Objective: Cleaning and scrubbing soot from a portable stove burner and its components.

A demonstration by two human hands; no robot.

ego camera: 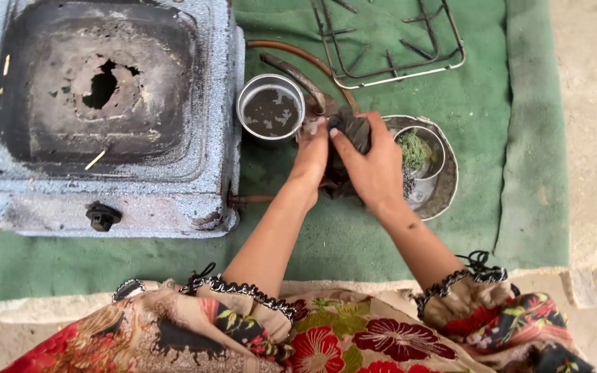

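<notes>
— What are the hands on?
— Left hand [311, 155] and right hand [374, 166] both clamp a dark, crumpled rag [355, 131], pressed on a sooty burner part between cup [271, 107] and bowl [443, 183].

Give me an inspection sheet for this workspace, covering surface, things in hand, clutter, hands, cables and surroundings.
Surface: green cloth mat spread on pale ground, a fold along its right side.
Things in hand: dark cloth pressed onto a curved rusty pipe that runs from the stove.
Clutter: small metal cup of dark residue; shallow metal dish holding a small bowl of green scrubber material; wire pan support at the top.
Hands: left hand and right hand both grip the dark cloth.
Cables: nothing seen.
Surroundings: worn blue stove body, blackened top with a hole burnt through, black knob on its front; floral clothing at the bottom.
</notes>
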